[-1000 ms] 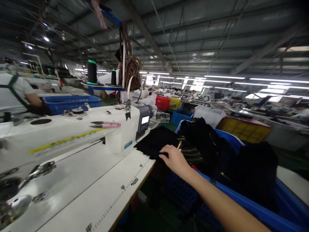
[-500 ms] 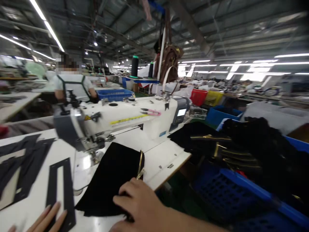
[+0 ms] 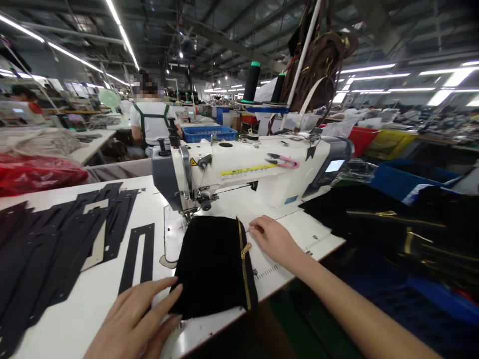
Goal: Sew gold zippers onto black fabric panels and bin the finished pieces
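A black fabric piece (image 3: 213, 264) lies flat on the white sewing table, with a gold zipper (image 3: 243, 271) along its right side. Its far edge is close to the needle area of the white sewing machine (image 3: 258, 174). My left hand (image 3: 136, 316) is at the near left corner of the fabric, fingers stretched and fingertips touching the edge. By the upper right edge, next to the zipper, is my right hand (image 3: 275, 239), its fingers bent together. What its fingertips hold, if anything, is too small to make out.
Dark slotted strips (image 3: 56, 244) are spread over the table's left side, with one slotted strip (image 3: 138, 249) nearer the fabric. Pink-handled thread snips (image 3: 284, 160) rest against the machine arm. More black zippered pieces (image 3: 389, 219) lie heaped at right. A person (image 3: 151, 119) sits beyond.
The view has swung right to left across the bench. The fabric has been turned and laid straighter. My right hand has moved off the zipper to the far right edge; my left now reaches the fabric.
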The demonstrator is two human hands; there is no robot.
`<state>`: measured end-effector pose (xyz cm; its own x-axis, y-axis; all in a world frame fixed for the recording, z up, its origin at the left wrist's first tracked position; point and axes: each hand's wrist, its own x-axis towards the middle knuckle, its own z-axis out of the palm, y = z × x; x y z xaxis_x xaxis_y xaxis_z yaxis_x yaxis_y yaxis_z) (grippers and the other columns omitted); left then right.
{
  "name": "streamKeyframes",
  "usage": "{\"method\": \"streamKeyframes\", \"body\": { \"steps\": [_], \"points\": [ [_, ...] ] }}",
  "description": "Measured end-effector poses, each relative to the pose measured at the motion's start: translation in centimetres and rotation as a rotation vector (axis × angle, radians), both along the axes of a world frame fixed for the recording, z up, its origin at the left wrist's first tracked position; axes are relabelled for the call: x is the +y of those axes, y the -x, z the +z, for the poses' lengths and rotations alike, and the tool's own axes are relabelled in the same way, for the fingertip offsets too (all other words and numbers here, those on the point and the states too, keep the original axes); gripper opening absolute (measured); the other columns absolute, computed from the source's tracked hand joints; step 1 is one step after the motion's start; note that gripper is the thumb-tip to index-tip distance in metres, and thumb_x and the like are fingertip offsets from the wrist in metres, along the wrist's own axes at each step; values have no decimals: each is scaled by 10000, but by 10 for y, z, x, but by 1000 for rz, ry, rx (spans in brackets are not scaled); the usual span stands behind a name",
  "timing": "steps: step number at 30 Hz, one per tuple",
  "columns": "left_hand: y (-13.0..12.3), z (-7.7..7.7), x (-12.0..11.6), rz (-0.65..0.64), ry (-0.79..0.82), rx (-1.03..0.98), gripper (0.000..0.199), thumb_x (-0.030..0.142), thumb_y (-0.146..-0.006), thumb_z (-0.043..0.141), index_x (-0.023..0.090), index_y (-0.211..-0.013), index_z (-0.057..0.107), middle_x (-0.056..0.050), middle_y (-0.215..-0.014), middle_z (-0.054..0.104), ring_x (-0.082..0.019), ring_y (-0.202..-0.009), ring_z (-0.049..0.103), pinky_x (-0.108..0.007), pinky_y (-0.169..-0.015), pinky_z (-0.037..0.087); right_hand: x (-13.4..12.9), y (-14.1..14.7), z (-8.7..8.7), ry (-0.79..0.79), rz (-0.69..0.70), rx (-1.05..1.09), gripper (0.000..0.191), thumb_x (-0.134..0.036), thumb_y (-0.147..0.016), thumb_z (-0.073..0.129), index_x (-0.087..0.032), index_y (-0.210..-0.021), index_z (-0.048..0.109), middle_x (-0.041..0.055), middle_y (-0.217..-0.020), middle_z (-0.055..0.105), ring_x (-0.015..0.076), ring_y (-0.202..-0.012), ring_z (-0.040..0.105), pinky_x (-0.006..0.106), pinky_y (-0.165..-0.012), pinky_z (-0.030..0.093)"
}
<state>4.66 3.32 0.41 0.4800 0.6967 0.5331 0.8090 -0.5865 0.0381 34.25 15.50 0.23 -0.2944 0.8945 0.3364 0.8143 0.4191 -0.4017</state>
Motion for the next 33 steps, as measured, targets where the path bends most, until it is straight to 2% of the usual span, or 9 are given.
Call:
{"method": "streamKeyframes", "body": {
  "steps": [2,5,9,15,20,23,27,30,33],
  "points": [
    [-35,11,12,-34,23,-39,305,312,-864,473,259,-1149,570,-54,-1037,635,-212,-885,620,-302,-722,535,9,3,-3,-12,-10,0,155,-131,-834,496,-128,-949,600,71,-829,609,197,-775,573,329,-728,464],
    [-79,17,28,-53,113,2,318,191,-881,401,193,-1156,560,-90,-1106,617,-215,-960,602,-338,-808,514,17,10,-5,-45,27,3,224,-122,-834,494,-124,-1044,572,88,-942,601,202,-863,559,340,-794,453],
    [-102,9,43,-73,210,201,465,322,-872,464,102,-1280,441,-162,-1340,439,-311,-1226,412,-504,-972,389,19,16,-8,-88,127,-6,267,-104,-846,460,-165,-1083,566,91,-1037,574,220,-967,519,375,-838,431],
    [-69,14,52,-169,278,313,515,320,-865,492,188,-1343,354,-80,-1417,342,-274,-1308,285,-507,-1044,281,14,6,2,-69,342,-105,260,-71,-822,499,-202,-1013,618,67,-1094,559,207,-990,500,351,-823,419],
    [-36,7,44,-108,72,217,343,93,-862,389,214,-1128,568,-35,-1259,546,-199,-1211,436,-428,-1080,204,-25,2,18,-1,338,-179,53,-165,-799,589,-156,-748,592,42,-770,579,197,-736,522,349,-678,395],
    [-30,-1,34,-84,9,180,351,64,-870,332,196,-1052,601,-41,-1153,611,-178,-1118,510,-401,-1056,258,-54,9,18,-11,347,-217,78,-154,-802,573,-166,-725,558,17,-691,558,178,-649,502,334,-634,367],
    [-32,11,28,90,-3,251,251,109,-863,427,140,-1026,615,-127,-1168,577,-272,-1096,515,-457,-936,403,-77,24,14,-167,385,-164,139,-122,-781,552,-169,-651,539,32,-677,525,185,-635,464,325,-588,341],
    [-31,22,29,223,31,263,121,177,-823,566,118,-895,644,-113,-885,643,-261,-818,611,-419,-723,514,-82,35,16,-73,487,-67,133,-135,-757,584,-166,-638,533,37,-727,534,173,-665,474,294,-572,363],
    [-28,20,23,264,72,240,77,157,-787,612,128,-852,644,-90,-841,642,-242,-722,618,-410,-648,532,-79,45,20,-30,555,-61,58,-124,-763,570,-167,-795,593,55,-814,558,180,-715,500,297,-613,423]
  ]
}}
